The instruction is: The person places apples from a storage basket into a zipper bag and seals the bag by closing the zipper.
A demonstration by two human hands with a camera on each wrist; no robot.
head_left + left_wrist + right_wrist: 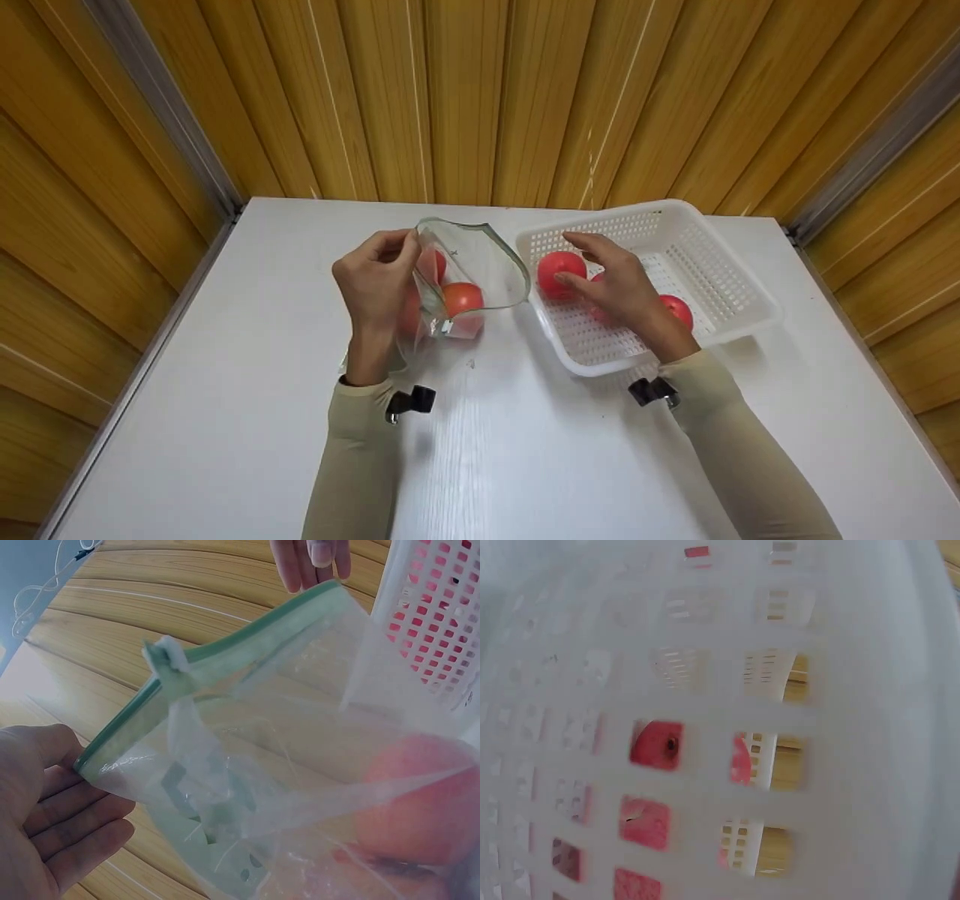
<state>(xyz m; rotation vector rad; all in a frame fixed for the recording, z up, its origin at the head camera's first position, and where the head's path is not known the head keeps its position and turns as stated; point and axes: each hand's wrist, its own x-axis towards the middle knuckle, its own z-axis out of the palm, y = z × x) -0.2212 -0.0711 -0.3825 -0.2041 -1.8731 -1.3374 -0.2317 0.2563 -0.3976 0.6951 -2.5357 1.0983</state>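
Observation:
My left hand [379, 277] pinches the rim of a clear zip bag [495, 262] between thumb and finger. The bag's mouth gapes toward the basket, its green zip strip [262, 622] showing in the left wrist view. Several round red fruits lie inside, one red-orange fruit [463, 298] near the opening. My right hand [619, 281] is over the white basket, fingers spread and thumb overlapping a round red fruit [559, 271] there. In the left wrist view, the fingers [304, 562] of that hand point downward. The right wrist view shows only basket wall [870, 727], hiding the hand.
The white perforated basket [739, 322] stands at the right of the table [247, 360], close to the bag. Another red fruit [677, 311] lies in it, partly behind my right wrist. Wood-look panels [465, 97] rise beyond the table's back edge.

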